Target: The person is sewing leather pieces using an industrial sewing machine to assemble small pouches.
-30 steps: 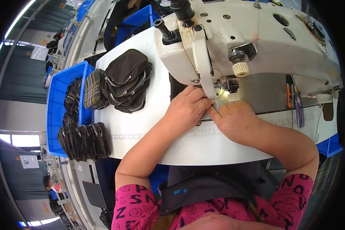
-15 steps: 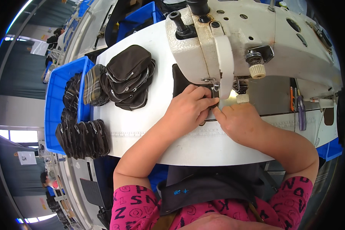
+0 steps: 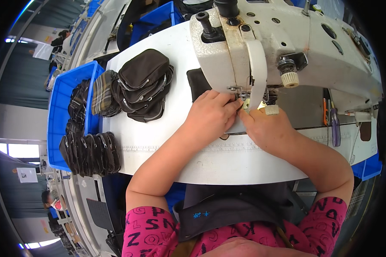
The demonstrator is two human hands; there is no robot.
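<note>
Under the needle area of a white sewing machine (image 3: 221, 64) lies a dark brown fabric piece (image 3: 197, 83), its left part showing beyond the machine head. My left hand (image 3: 213, 115) rests over the fabric, fingers bent and pressed together on it just left of the presser foot (image 3: 245, 95). Close by on the right, my right hand (image 3: 268, 130) has its thumb and curled fingers at the fabric's near edge, in front of the foot. Both sets of fingertips almost meet. Most of the fabric between them is hidden by my hands and the machine.
Left on the white table (image 3: 176, 141) is a stack of dark brown zippered pouches (image 3: 143, 70). Beside it, a blue bin (image 3: 58, 115) holds more pouches, with a row of them (image 3: 92, 154) at its near edge. A purple-handled screwdriver (image 3: 335, 130) lies right of the machine.
The fabric has slid a little to the left relative to the machine. My fingers have shifted slightly farther in toward the presser foot. The whole view has moved slightly.
</note>
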